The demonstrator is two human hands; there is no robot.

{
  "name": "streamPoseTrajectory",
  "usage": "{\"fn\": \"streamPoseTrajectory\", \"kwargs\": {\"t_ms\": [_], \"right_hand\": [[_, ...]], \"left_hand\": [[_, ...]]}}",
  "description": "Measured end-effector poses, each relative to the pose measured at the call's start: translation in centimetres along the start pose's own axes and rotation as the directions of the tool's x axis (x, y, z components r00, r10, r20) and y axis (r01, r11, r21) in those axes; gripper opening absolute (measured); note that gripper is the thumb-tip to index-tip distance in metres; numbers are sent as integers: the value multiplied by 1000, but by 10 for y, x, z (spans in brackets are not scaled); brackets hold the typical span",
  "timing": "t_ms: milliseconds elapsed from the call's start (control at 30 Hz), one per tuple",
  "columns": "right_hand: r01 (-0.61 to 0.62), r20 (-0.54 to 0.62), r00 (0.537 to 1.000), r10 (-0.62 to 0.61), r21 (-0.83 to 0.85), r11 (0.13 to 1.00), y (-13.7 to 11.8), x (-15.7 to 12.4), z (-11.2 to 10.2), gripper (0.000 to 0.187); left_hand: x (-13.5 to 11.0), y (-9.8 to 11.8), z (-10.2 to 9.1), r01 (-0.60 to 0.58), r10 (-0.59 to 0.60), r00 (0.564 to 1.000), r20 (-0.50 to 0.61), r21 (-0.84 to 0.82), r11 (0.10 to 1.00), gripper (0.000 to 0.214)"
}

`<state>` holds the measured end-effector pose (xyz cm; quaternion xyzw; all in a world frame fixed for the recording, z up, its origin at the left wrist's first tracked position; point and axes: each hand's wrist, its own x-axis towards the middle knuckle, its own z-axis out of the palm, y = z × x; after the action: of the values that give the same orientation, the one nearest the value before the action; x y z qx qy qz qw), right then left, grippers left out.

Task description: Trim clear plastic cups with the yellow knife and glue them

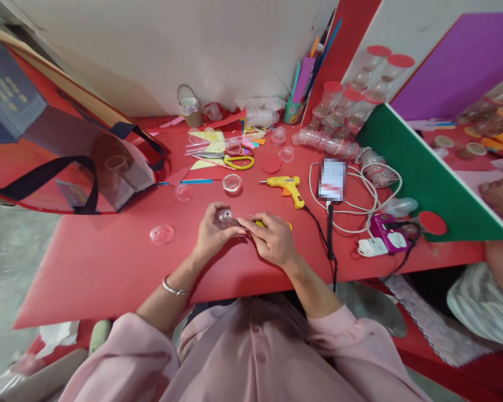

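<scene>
My left hand is closed round a small clear plastic cup, held just above the red table. My right hand is closed next to it, its fingertips pinched at the cup's side, with a yellow object partly showing under its fingers. Both hands meet near the table's front middle. What the yellow object is I cannot make out.
A yellow glue gun, a phone with white cable, yellow scissors, loose clear cups and paper scraps lie around. A red bag sits left, a green board right. Another person's arm is far right.
</scene>
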<state>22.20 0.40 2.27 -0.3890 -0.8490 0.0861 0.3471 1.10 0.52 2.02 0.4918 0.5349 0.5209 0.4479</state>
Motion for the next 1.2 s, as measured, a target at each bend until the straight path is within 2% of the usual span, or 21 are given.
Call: {"fn": "streamPoseTrajectory", "kwargs": {"t_ms": [200,467,600,900,1033,1200], "right_hand": [[-2,-27,1000,1,-15,1000,1,0,2,49],[-14,4,1000,14,0,1000,2,-1,3,56],[-4,-17,1000,4,-32,999,1,0,1,57],[-2,-28,1000,-1,-113,994,1,-2,3,59],[-22,-33,999,20,-63,998,1,-1,3,58],[-54,-37,998,54,-8,999,1,-1,4,58]], "left_hand": [[-1,5,2,7,-7,1000,-3,-5,1000,72],[-1,6,3,-29,34,998,-61,87,996,55],[-1,6,3,-27,30,999,-32,78,997,49],[3,6,2,64,-64,997,39,-2,998,49],[2,5,2,43,-42,999,32,-42,998,62],[1,7,-1,1,-2,998,70,15,1000,50]]}}
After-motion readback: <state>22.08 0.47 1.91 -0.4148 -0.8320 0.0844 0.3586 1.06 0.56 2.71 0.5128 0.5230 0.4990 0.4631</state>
